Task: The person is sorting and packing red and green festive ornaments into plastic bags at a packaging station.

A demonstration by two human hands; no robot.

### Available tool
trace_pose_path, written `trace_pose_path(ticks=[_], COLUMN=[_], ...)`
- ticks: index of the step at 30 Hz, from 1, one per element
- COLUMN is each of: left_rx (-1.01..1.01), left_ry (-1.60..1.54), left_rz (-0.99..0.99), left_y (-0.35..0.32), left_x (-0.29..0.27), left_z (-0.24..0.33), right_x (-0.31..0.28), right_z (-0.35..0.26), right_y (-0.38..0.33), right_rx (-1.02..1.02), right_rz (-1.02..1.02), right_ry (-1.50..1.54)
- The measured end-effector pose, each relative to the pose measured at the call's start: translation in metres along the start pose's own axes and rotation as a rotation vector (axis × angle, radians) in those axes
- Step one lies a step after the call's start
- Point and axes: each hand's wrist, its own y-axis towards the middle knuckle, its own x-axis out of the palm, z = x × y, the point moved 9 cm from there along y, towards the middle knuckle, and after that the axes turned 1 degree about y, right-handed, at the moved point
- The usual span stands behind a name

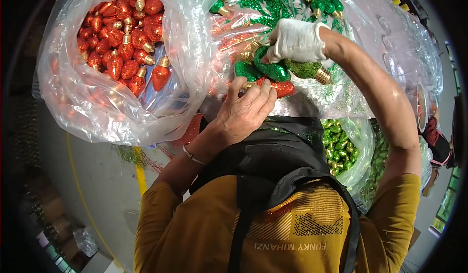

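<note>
My left hand, bare, curls its fingers over the cap end of a red glittered bulb ornament lying at the near edge of the plastic-covered table. My right hand, in a white glove, closes on a shiny green bulb ornament just above it. Left of that, a second green bulb touches my left fingertips. To the right sits a lighter green glittered bulb with its gold cap pointing right. Gold caps show beside the glove; the bulbs' far ends are partly hidden.
At left stands a large clear plastic bag full of red glitter bulbs. Several dark green bulbs and loose green glitter lie across the table's far side. Below its right edge hangs a bag of small light green bulbs.
</note>
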Motion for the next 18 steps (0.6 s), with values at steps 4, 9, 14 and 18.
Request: trace_pose_path(ticks=[4,9,14,18], left_rx=[0.018,-0.002,-0.01,-0.14], left_ry=[0.029,-0.036,-0.1,-0.335], left_rz=[0.004,0.043,0.008,-0.16], left_y=[-0.003,-0.003,0.006,0.022], left_x=[0.006,0.004,0.001,0.005], left_z=[0.002,-0.004,-0.012,-0.021], right_x=[0.006,-0.003,-0.014,-0.005], right_z=[-0.008,-0.005,-0.01,0.004], right_y=[0.005,-0.001,-0.034,-0.019], right_rx=[-0.217,-0.235,-0.373,0.05], right_rz=[0.037,0.015,0.149,0.154], right_ry=[0.118,0.118,-0.063,-0.179])
